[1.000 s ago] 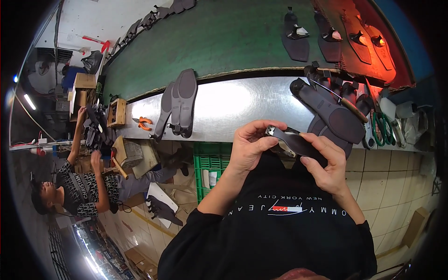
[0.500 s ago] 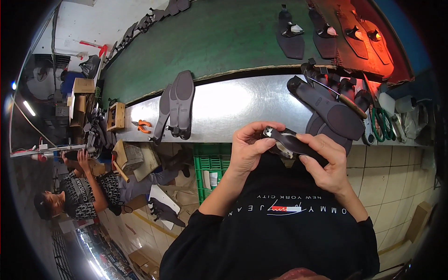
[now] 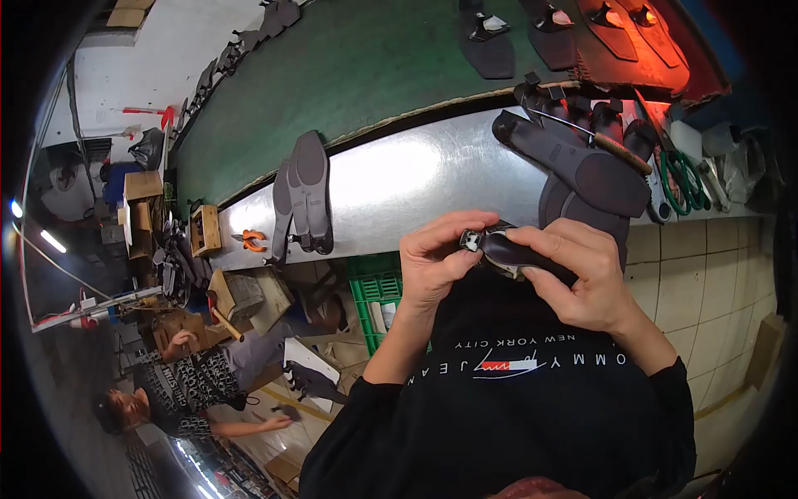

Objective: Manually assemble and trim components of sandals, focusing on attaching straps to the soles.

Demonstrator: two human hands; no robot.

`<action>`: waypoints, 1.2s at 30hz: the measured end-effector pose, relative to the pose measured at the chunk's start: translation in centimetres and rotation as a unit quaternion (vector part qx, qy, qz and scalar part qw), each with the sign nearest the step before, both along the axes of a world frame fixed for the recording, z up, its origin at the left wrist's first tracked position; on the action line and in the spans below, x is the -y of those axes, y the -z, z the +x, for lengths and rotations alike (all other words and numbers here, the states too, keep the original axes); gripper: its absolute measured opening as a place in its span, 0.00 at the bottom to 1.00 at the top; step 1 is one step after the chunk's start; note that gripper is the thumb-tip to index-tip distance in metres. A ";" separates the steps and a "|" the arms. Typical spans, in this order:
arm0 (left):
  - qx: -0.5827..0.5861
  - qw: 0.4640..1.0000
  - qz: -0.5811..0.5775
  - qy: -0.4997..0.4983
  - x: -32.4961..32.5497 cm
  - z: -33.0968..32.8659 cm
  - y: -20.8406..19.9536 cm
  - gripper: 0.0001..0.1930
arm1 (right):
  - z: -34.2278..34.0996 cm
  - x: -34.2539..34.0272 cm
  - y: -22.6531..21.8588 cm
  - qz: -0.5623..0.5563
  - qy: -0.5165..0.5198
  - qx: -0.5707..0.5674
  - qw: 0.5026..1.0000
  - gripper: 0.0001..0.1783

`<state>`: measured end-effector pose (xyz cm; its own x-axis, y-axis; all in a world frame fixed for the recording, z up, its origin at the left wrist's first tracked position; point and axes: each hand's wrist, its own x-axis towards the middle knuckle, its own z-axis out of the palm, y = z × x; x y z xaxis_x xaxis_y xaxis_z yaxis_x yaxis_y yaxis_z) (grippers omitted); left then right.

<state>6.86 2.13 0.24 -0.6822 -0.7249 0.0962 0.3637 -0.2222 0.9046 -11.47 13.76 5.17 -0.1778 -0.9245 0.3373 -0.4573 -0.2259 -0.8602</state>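
Both hands hold a dark shoe sole (image 3: pixel 504 252) in front of my chest, just off the near edge of the metal bench (image 3: pixel 407 179). My left hand (image 3: pixel 434 264) pinches its narrow end, where a small black-and-white tip shows beside the thumb. My right hand (image 3: pixel 588 273) grips the other end, thumb below and fingers on top, hiding much of it. A pale part hangs under its middle. Close to my right hand lies a pile of dark soles (image 3: pixel 603 179), with a wooden-handled tool (image 3: pixel 622 155) across it. More soles (image 3: pixel 309 183) stand grouped on the bench at left.
A green work surface (image 3: pixel 357 75) runs behind the bench, bearing soles with heels (image 3: pixel 488 50) under red light at right. Scissors (image 3: pixel 685 187) with green handles lie right, orange pliers (image 3: pixel 252 241) left. A green crate (image 3: pixel 376 287) sits below. Another person (image 3: pixel 195 374) works at left.
The view has shifted slightly. My left fingers have moved up over the sole's end, and my right fingers have slid toward its middle. The other person's arms have spread apart, one reaching out.
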 end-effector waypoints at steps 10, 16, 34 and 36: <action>0.016 0.994 -0.090 0.055 0.9 0.5 0.3 0.21 | 0.0 -0.2 0.0 -0.014 0.003 -0.083 0.996 0.23; 0.042 0.989 -0.125 0.074 0.8 0.2 -0.5 0.23 | 0.2 -0.3 0.2 -0.009 0.004 -0.101 0.995 0.22; 0.161 0.983 0.044 0.070 -1.1 -0.7 -0.8 0.24 | 0.4 0.3 3.1 0.053 0.024 0.020 0.998 0.08; 0.166 0.984 0.047 0.055 -1.4 -1.0 -1.0 0.25 | 0.3 0.4 3.3 0.035 0.017 -0.044 0.998 0.08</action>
<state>5.89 3.49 1.24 -0.7397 -0.6400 -0.2078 0.0217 -0.3312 0.9433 -11.18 13.39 1.88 -0.1821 -0.9400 0.2885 -0.5382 -0.1503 -0.8293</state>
